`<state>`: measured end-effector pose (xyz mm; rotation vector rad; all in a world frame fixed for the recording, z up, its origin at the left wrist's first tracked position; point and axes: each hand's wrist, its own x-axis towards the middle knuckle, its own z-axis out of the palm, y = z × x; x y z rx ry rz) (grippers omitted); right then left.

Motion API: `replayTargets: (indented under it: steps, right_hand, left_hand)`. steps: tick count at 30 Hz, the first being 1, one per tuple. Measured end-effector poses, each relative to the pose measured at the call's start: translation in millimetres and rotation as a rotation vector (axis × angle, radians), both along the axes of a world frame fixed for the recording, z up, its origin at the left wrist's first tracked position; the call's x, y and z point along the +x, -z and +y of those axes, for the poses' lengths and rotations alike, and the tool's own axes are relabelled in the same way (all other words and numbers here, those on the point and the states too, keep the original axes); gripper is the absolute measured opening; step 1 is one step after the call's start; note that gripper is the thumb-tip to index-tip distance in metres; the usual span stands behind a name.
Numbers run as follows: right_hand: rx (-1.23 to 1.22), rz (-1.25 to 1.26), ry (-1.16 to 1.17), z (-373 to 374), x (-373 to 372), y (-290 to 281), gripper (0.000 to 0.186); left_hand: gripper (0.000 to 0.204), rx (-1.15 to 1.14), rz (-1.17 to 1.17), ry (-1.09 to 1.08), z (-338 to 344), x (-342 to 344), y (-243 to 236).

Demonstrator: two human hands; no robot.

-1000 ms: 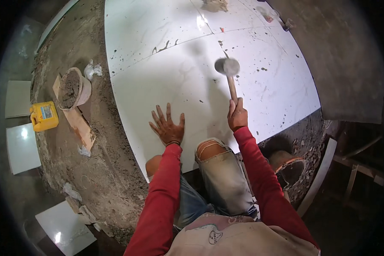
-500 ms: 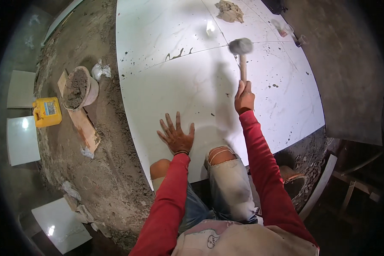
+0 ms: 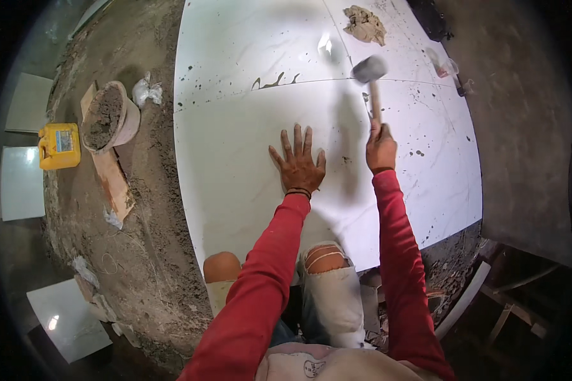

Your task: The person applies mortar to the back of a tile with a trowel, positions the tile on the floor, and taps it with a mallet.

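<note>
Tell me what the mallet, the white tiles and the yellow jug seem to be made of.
Mallet head: probably matte rubber, being dull dark grey, though blur leaves it open. Handle: likely bare wood, from its pale tan colour. White tiles: probably glossy ceramic or porcelain, from bright reflection and faint veining. Yellow jug: likely moulded plastic, from its even colour.

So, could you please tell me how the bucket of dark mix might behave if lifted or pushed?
The bucket is probably heavy for its size, as dark, lumpy mix fills much of it. Pushed, it may tip, since it seems to stand on a narrow plank.
</note>
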<state>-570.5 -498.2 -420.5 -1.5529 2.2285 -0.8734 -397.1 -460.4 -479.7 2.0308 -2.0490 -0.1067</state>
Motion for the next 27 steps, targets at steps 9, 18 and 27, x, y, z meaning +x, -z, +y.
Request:
replayTargets:
  steps: [9,18,27]
  right_hand:
    - [0.026,-0.108,0.032,2,-7,4,0.038]
    - [0.000,-0.161,0.042,-2,7,-1,0.040]
    - [0.040,-0.172,0.041,-10,6,17,0.040]
  left_hand:
    - [0.066,0.005,-0.054,-0.040,-25,-5,3]
    - [0.066,0.016,-0.052,-0.028,-26,-10,2]
    - [0.066,0.025,-0.049,-0.026,-21,-12,4]
